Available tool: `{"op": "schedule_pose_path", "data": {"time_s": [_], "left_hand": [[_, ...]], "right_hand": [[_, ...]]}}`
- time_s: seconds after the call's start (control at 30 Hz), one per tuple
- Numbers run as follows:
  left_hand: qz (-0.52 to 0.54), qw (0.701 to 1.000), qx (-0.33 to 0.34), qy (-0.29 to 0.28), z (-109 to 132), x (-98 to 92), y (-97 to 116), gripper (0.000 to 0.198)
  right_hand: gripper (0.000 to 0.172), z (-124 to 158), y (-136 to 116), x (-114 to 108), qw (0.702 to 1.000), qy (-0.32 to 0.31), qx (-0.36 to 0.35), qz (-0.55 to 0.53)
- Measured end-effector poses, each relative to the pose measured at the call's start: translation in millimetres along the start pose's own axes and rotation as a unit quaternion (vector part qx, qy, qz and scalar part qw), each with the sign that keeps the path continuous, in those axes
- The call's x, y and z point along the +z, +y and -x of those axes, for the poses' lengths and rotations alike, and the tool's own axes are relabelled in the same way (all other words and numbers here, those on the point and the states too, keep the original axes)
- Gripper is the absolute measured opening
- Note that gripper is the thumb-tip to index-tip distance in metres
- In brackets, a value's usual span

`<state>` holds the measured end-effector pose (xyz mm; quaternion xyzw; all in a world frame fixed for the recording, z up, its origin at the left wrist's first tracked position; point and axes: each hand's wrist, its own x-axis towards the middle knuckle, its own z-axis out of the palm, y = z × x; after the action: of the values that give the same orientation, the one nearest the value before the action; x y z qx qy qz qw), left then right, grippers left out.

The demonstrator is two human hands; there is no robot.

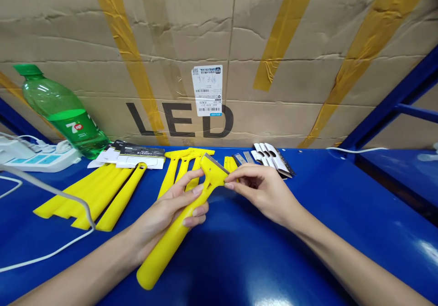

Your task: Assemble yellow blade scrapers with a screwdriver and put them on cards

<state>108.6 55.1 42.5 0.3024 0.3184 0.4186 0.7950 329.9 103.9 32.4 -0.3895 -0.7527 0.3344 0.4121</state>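
My left hand (181, 201) is wrapped round the upper handle of a yellow scraper (167, 242), which tilts with its head up and to the right. A metal blade (216, 162) runs along the head's top edge. At the right corner of that head, my right hand (262, 189) pinches with thumb and forefinger; whether it grips the blade's end or the plastic is hidden by the fingertips. Behind my left hand lie several yellow scraper heads with handles (171, 171). Loose metal blades (241, 159) and small yellow pieces (230, 163) lie beyond my right hand.
Yellow scrapers with card sleeves (109, 192) lie at the left, near a green bottle (71, 123). A white power strip (48, 160) and cable (85, 208) are beside them. Folded cards (272, 157) rest at back right on the blue table (328, 196). A large cardboard box (290, 114) stands behind.
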Motion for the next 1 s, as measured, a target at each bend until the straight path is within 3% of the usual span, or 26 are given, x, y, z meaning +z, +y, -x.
{"op": "schedule_pose_path", "data": {"time_s": [0.13, 0.37, 0.6, 0.77, 0.83, 0.93, 1.0], "left_hand": [[-0.004, 1.0, 0.007, 0.003, 2, 0.0, 1, 0.038], [-0.008, 0.999, -0.003, -0.031, 7, -1.3, 4, 0.031], [-0.002, 0.999, 0.011, -0.03, 4, 2.5, 2, 0.033], [0.022, 0.999, 0.039, 0.025, 5, 2.7, 11, 0.041], [0.019, 0.997, 0.057, 0.058, 6, -0.2, 19, 0.045], [0.013, 0.992, 0.073, 0.103, 7, -6.5, 30, 0.049], [0.028, 0.989, 0.08, 0.12, 7, -10.4, 34, 0.051]], "right_hand": [[0.009, -2, -6, 0, 1.0, 0.0, 0.009, -0.015], [0.039, -13, -9, -13, 0.991, -0.059, 0.051, -0.106], [0.046, -13, -10, -11, 0.984, -0.063, 0.099, -0.131], [0.052, -17, -12, -9, 0.993, 0.004, 0.084, -0.087], [0.04, -24, -10, -10, 0.996, 0.033, 0.075, -0.042], [0.011, -37, -4, -8, 0.992, -0.036, 0.057, 0.111], [0.01, -46, 0, -3, 0.966, -0.115, 0.029, 0.232]]}}
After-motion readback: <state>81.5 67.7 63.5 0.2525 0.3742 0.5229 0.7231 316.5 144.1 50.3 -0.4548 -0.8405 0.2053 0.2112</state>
